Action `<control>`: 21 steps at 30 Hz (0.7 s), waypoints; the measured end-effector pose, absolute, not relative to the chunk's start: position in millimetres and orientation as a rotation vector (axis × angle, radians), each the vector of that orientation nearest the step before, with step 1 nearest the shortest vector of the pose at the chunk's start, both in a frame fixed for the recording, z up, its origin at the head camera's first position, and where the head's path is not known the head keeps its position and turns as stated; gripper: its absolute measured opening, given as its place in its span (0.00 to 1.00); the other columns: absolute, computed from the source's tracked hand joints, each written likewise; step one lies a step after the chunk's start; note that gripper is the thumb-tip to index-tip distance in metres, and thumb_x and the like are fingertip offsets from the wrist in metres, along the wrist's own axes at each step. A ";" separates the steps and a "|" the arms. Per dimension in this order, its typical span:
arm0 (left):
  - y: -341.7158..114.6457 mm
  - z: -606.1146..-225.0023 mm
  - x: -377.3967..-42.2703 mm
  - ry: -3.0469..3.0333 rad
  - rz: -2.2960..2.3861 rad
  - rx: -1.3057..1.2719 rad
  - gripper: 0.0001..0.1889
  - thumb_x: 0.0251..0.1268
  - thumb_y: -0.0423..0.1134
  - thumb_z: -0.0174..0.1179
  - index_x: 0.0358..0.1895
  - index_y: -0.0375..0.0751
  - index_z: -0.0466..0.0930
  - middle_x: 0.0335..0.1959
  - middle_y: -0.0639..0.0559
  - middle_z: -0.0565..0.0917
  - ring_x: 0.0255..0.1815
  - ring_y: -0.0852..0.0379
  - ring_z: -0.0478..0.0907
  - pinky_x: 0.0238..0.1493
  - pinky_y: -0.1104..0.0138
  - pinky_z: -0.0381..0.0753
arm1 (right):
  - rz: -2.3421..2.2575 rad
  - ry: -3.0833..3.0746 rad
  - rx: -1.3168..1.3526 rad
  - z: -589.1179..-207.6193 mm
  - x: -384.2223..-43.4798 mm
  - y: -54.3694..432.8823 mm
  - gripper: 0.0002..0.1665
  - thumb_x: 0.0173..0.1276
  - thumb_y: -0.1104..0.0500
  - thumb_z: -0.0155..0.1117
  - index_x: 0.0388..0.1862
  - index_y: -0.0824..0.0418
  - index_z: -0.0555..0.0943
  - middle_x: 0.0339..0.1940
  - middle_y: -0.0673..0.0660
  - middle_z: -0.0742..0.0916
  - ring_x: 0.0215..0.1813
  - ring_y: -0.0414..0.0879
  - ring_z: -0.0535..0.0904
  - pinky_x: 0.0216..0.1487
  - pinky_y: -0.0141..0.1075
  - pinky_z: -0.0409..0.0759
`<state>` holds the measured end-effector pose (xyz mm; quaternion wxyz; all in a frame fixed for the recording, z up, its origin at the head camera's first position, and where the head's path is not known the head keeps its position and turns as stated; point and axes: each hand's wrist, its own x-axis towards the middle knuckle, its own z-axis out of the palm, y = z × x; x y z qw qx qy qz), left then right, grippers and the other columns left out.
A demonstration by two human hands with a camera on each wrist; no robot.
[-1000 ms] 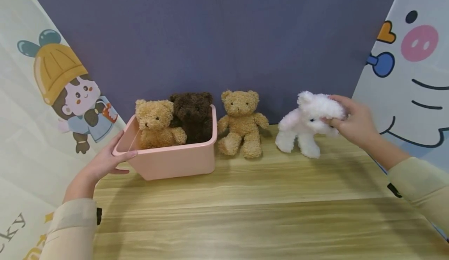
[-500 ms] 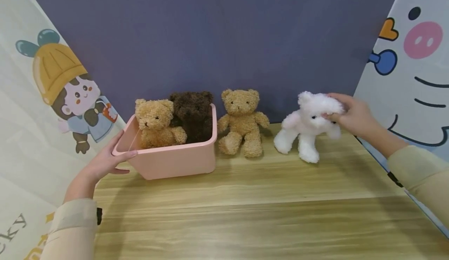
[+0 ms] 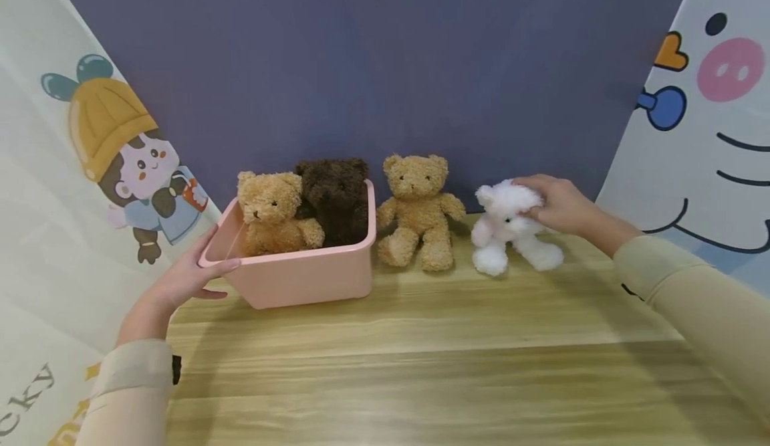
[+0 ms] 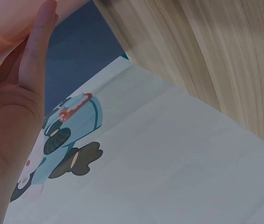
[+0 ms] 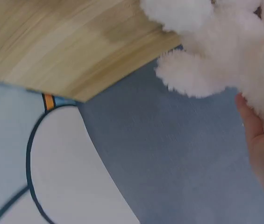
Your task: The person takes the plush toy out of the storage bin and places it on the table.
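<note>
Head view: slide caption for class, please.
Left grip on pink box holding tan bear and brown bear, right grip on white toy, third bear between.

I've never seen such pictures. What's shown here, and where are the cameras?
No machine here: these are a person's bare left hand and right hand. The wide picture comes from a camera on the head, the other two from one on each wrist. On the wood-grain table stands a pink bin holding a tan bear and a dark brown bear; a second tan bear sits beside it. The left hand touches the bin's corner; the right holds a white plush toy by its head.
</note>
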<state>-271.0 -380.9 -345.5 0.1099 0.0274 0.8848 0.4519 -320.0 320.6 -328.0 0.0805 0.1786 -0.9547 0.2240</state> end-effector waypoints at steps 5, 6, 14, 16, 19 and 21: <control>-380.3 -348.1 -272.8 2.604 1.343 0.093 0.57 0.79 0.55 0.61 0.85 0.67 0.17 0.88 0.33 0.24 0.81 0.16 0.53 0.52 0.43 0.93 | 0.709 -2.866 0.429 -332.8 -342.2 315.6 0.40 0.74 0.61 0.67 0.83 0.62 0.67 0.78 0.74 0.72 0.77 0.75 0.67 0.72 0.74 0.72; -380.3 -348.4 -272.8 2.604 1.348 0.091 0.57 0.79 0.55 0.61 0.85 0.67 0.17 0.88 0.33 0.25 0.81 0.16 0.53 0.52 0.43 0.93 | 0.717 -2.866 0.423 -333.2 -347.2 314.6 0.40 0.74 0.60 0.67 0.83 0.61 0.67 0.79 0.74 0.72 0.78 0.75 0.66 0.74 0.74 0.70; -378.1 -347.2 -271.0 2.587 1.357 0.090 0.58 0.79 0.54 0.62 0.86 0.66 0.17 0.88 0.36 0.22 0.82 0.16 0.51 0.53 0.42 0.93 | 0.715 -3.002 0.351 -340.8 -372.4 315.5 0.48 0.83 0.42 0.58 0.91 0.54 0.49 0.89 0.74 0.44 0.84 0.81 0.46 0.78 0.81 0.54; -378.5 -347.6 -271.7 2.587 1.363 0.091 0.57 0.79 0.54 0.62 0.86 0.66 0.17 0.88 0.36 0.23 0.82 0.16 0.51 0.53 0.42 0.93 | 0.685 -3.028 0.329 -340.8 -373.7 313.8 0.48 0.85 0.39 0.53 0.91 0.52 0.44 0.88 0.74 0.36 0.83 0.84 0.45 0.77 0.82 0.55; -379.7 -347.7 -272.2 2.589 1.372 0.088 0.57 0.79 0.54 0.62 0.86 0.66 0.17 0.88 0.35 0.24 0.82 0.16 0.51 0.53 0.42 0.93 | 0.655 -3.024 0.312 -338.1 -375.5 308.1 0.47 0.86 0.39 0.49 0.92 0.52 0.41 0.87 0.74 0.33 0.80 0.86 0.52 0.73 0.81 0.62; -380.7 -347.6 -272.0 2.591 1.375 0.086 0.58 0.79 0.54 0.62 0.86 0.65 0.18 0.88 0.34 0.25 0.82 0.16 0.51 0.52 0.42 0.93 | 0.642 -3.023 0.293 -335.7 -377.3 303.2 0.47 0.87 0.40 0.47 0.92 0.53 0.40 0.87 0.75 0.33 0.78 0.85 0.56 0.71 0.79 0.67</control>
